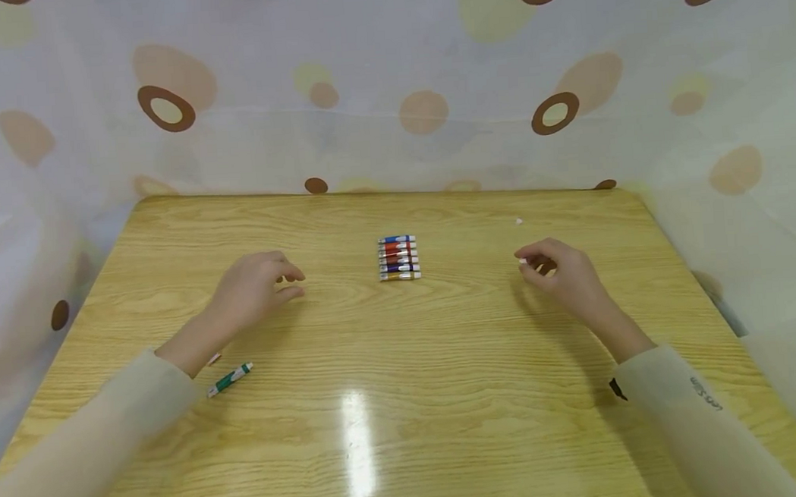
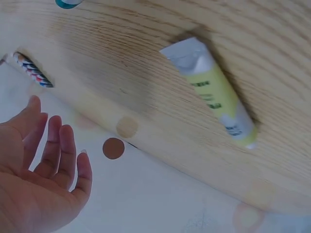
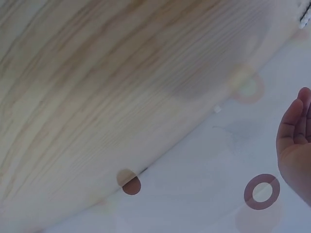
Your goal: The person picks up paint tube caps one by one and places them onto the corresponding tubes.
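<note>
My left hand hovers over the table left of a row of paint tubes, its fingers loosely bent and holding nothing. In the left wrist view the same hand shows an empty palm. Right of the row, my right hand pinches a small white piece between thumb and fingertips; its exact kind is too small to tell. The right wrist view cuts off most of that hand. A green paint tube lies beside the left forearm. A yellow paint tube lies below the left wrist.
Another small white piece lies beyond the right hand. The tip of a further tube shows beside the left sleeve. A spotted curtain surrounds the back and sides of the wooden table.
</note>
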A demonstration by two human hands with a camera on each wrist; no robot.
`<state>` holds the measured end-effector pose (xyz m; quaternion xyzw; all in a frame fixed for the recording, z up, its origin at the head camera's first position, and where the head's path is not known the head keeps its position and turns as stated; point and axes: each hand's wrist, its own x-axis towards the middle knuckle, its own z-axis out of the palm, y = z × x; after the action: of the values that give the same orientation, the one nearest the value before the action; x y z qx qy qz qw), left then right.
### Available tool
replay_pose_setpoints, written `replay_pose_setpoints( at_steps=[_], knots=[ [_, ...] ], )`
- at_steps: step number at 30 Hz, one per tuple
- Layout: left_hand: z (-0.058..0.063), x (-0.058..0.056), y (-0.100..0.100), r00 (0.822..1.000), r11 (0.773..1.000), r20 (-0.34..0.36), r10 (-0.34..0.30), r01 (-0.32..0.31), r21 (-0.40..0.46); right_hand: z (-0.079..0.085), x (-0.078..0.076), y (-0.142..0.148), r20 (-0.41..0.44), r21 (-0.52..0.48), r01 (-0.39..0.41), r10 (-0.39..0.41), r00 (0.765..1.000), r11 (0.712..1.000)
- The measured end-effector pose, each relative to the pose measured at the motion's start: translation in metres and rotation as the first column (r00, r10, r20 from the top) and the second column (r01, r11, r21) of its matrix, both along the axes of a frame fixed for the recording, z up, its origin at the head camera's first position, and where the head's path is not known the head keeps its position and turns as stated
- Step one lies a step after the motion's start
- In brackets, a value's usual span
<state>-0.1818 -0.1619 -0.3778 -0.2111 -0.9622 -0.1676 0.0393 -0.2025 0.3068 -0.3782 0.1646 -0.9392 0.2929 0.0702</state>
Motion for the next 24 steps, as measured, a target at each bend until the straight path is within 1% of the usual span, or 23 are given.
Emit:
replay_pose_setpoints(
  at_steps=[7, 11, 15, 19, 24],
  knots=[
    [0.003, 0.016, -0.026, 0.999, 0.999, 0.034, 0.03, -0.03, 0.018, -0.003, 0.004, -0.008, -0.025, -0.027, -0.014, 0.013, 1.0, 1.0],
    [0.002, 0.027, -0.037, 0.996, 0.997, 0.079, 0.049, -0.054, 0.058, -0.004, 0.007, -0.012, -0.019, -0.043, -0.017, 0.016, 1.0, 0.999],
    [-0.001, 0.041, -0.046, 0.992, 0.994, 0.115, 0.055, -0.066, 0.089, -0.004, 0.008, -0.015, -0.003, -0.037, -0.017, 0.016, 1.0, 0.999],
    [-0.006, 0.054, -0.053, 0.99, 0.992, 0.127, 0.053, -0.066, 0.105, -0.004, 0.009, -0.018, -0.002, -0.026, -0.026, 0.026, 1.0, 0.999],
    [-0.011, 0.069, -0.062, 0.992, 0.993, 0.118, 0.046, -0.058, 0.103, -0.006, 0.008, -0.021, -0.052, -0.021, -0.063, 0.062, 0.997, 0.998]
  ],
)
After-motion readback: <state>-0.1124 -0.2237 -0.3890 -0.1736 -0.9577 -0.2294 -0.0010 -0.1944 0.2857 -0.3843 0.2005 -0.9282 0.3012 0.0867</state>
